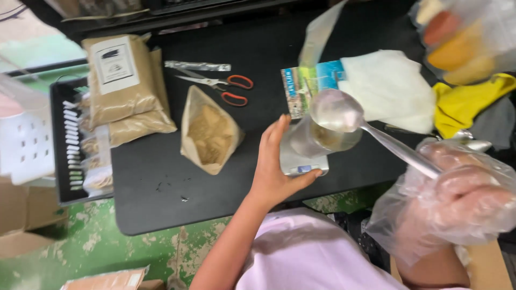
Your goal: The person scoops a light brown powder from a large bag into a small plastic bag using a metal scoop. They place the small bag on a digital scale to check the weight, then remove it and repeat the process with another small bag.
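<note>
Down on the black table [161,177]: left hand [274,166], bare, fingers spread and curved against the near side of a small silver scale [302,161], thumb hooked along its front edge. On the scale, a clear pouch [322,137] with brownish powder inside, though too blurred to tell more about it. Right hand [457,201], wrapped in a loose clear plastic glove, closed around the handle of a metal spoon [338,111]; spoon bowl held over the mouth of the pouch, seemingly just above it, contact not clear.

Left of the scale, an open brown paper bag [209,131] lying flat, tan powder showing at its mouth. Beyond it, scissors [220,86] with orange handles, and a strip of silver foil [196,65] just behind them. Further left, two sealed brown bags [126,88] stacked, the top one with a white label. At the table's left edge, a dark tray [62,161] of small filled packets. Behind the scale, a colourful printed card [306,86], touching a white cloth [389,88]; right of that, a yellow cloth [465,102]. Top right, a clear bag [462,37] of orange and pale lumps, blurred.
</note>
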